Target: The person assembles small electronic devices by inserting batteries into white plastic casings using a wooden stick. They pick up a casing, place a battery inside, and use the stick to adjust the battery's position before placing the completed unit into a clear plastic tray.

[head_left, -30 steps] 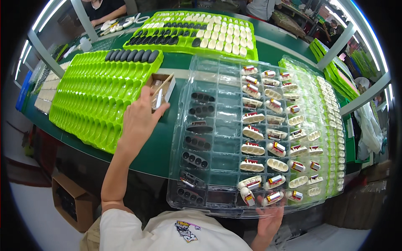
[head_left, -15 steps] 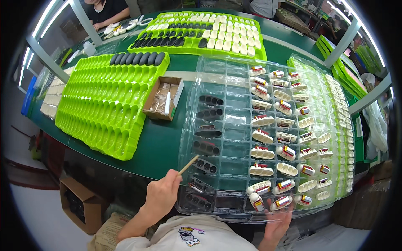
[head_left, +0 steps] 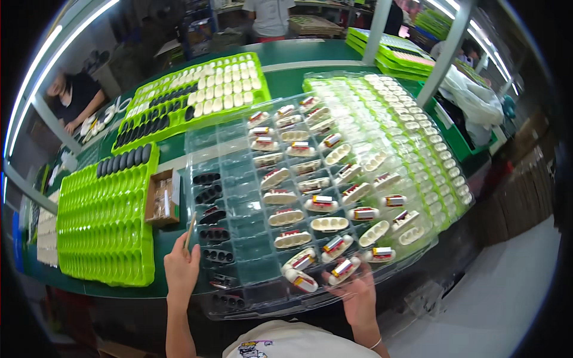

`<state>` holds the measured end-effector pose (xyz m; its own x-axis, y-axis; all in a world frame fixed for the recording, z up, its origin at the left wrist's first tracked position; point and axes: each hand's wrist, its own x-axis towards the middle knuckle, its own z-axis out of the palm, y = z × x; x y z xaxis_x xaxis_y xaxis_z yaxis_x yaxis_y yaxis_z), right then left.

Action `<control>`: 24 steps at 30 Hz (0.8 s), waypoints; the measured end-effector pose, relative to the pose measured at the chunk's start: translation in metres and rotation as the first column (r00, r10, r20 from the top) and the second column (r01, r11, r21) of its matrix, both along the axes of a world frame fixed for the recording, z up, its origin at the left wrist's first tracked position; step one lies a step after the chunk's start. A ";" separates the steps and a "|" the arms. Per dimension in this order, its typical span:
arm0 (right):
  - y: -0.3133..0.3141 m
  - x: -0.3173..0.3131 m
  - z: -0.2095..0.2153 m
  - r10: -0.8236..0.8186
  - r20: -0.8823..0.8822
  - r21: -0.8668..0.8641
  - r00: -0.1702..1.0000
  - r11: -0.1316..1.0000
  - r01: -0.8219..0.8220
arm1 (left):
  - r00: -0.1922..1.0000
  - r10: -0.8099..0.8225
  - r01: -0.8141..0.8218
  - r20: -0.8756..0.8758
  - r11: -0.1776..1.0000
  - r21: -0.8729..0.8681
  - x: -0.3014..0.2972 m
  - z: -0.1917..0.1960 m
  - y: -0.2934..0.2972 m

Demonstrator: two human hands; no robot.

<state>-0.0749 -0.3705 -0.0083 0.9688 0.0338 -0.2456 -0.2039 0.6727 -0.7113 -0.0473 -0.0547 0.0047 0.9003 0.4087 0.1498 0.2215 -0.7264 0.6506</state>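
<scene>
My left hand (head_left: 182,262) is closed around a thin wooden stick (head_left: 190,230), beside the left edge of a large clear plastic tray (head_left: 248,206). My right hand (head_left: 358,295) reaches under the tray's near edge and holds it from below. Its fingers show through the plastic, somewhat spread. Cream oval shells (head_left: 329,224) with round hollows fill the tray's middle and right columns. Several carry small silver, red and yellow pieces (head_left: 323,200). Black shells (head_left: 218,256) of like shape stand in the left column.
A lime-green tray (head_left: 107,227) with black ovals stands at left, by an open carton (head_left: 161,218). Another green tray (head_left: 191,122) lies behind. Green trays with cream ovals (head_left: 418,131) extend under the clear tray's right side. Metal posts (head_left: 447,53) rise beyond. A person (head_left: 80,101) sits far left.
The view has swung to the right, so the trays and carton appear farther left. My left hand keeps the stick, now more upright. My right hand stays under the tray's near edge.
</scene>
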 end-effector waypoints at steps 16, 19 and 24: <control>-0.022 0.013 -0.023 0.241 0.068 0.101 0.968 0.964 -0.247 | 0.998 0.060 -0.056 -0.037 0.994 0.099 -0.004 0.007 -0.012; -0.034 0.014 -0.028 0.315 0.072 -0.039 0.946 0.949 -0.313 | 0.997 0.059 -0.054 -0.045 0.993 0.106 0.002 0.007 -0.012; -0.111 0.023 -0.012 0.682 -0.025 -0.681 0.731 0.524 -0.512 | 0.989 0.149 -0.140 -0.024 0.965 0.221 -0.003 0.024 -0.021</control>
<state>-0.0521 -0.4818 -0.0205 0.8017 0.5528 -0.2272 -0.1727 -0.1497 -0.9735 -0.0498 -0.0760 0.0282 0.8414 0.4960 0.2144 0.3572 -0.8082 0.4682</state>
